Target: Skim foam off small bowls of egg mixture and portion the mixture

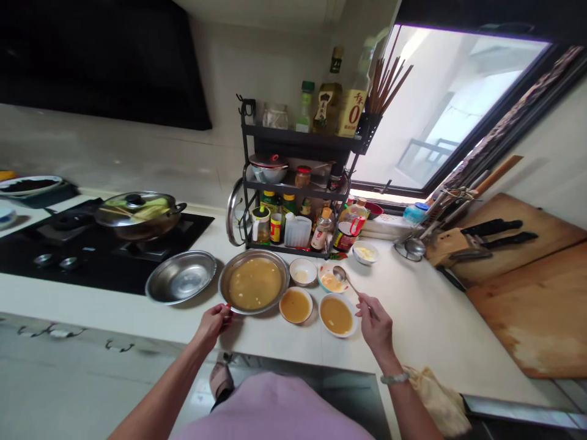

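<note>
Lidded pan [147, 232]: on a black hob [92, 275]. Steel dish [181, 278]: on the pale tabletop [422, 330], beside the hob. Left grip [217, 322]: clamped on the near-left rim of a steel basin [224, 282] of brown liquid. Patterned bowl [324, 269]: right of basin, metal spoon [340, 274] head over it. White bowl [354, 318]: brown liquid, just nearer. Right grip [376, 324]: clamped on spoon handle.

White countertop [440, 330] with bowls [296, 269], basins [181, 282], black rack [298, 134]
</note>
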Tool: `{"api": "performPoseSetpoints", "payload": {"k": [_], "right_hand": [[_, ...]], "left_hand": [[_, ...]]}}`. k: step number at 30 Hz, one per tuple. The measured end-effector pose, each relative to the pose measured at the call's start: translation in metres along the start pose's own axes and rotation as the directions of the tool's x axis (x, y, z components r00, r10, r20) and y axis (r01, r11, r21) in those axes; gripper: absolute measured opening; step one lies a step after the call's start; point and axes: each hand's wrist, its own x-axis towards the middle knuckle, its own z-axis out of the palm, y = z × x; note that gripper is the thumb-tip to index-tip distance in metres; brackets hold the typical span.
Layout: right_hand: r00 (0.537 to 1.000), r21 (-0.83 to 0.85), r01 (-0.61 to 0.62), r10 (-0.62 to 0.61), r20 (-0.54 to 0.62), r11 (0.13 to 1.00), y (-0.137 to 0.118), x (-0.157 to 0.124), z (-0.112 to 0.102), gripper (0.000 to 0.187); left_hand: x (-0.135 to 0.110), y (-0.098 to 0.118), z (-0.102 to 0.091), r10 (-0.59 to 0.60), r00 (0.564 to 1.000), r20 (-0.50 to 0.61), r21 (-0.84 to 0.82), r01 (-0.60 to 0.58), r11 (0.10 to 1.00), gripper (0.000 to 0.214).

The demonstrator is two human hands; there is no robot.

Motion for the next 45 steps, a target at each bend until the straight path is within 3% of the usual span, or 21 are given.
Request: {"api": "performPoseSetpoints", "payload": {"k": [4,9,13,18,23,27,32,39,45], "right_hand": [[0.995,0.072,0.077,-0.081,0.061,0.994,-0.014,-0.006,0.021,0.022],[0.983,0.193,-0.033,-0.003,0.185,0.981,-0.023,-0.013,0.078,0.024],[0.943,0.146,-0.033,-0.017,0.333,0.989,-0.022,-0.014,0.122,0.027],[0.906,0.082,0.031,-0.062,0.419,0.996,-0.025,-0.013,0.157,0.025],[0.895,0.115,-0.24,0.174,0.411,0.964,-0.021,-0.016,0.173,0.03],[0.882,0.264,-0.418,0.319,0.348,0.869,-0.011,-0.012,0.173,0.03],[0.856,0.415,-0.516,0.427,0.293,0.75,-0.02,-0.002,0.157,0.028],[0.834,0.522,-0.546,0.484,0.265,0.655,-0.031,0.01,0.119,0.023],[0.859,0.538,-0.473,0.502,0.102,0.698,-0.022,0.023,0.07,0.025]], "left_hand": [[-0.004,0.003,0.003,0.012,1.0,-0.004,0.022,-0.012,1.0,0.037],[-0.006,0.006,0.004,0.011,1.0,-0.005,0.037,-0.011,0.999,0.036],[-0.006,0.006,0.005,0.008,1.0,-0.01,0.037,-0.007,0.999,0.036],[-0.006,0.006,0.005,0.011,1.0,-0.021,0.028,-0.01,1.0,0.037],[-0.005,0.005,0.004,0.009,1.0,-0.014,0.018,-0.009,1.0,0.038],[-0.004,0.003,0.004,0.001,1.0,-0.016,0.004,-0.001,1.0,0.038],[-0.002,0.002,0.003,-0.005,1.0,-0.026,-0.012,0.005,1.0,0.037],[-0.002,0.002,0.003,-0.008,1.0,-0.019,-0.008,0.008,1.0,0.037],[0.0,0.0,0.0,-0.012,1.0,-0.011,0.0,0.012,1.0,0.038]]}}
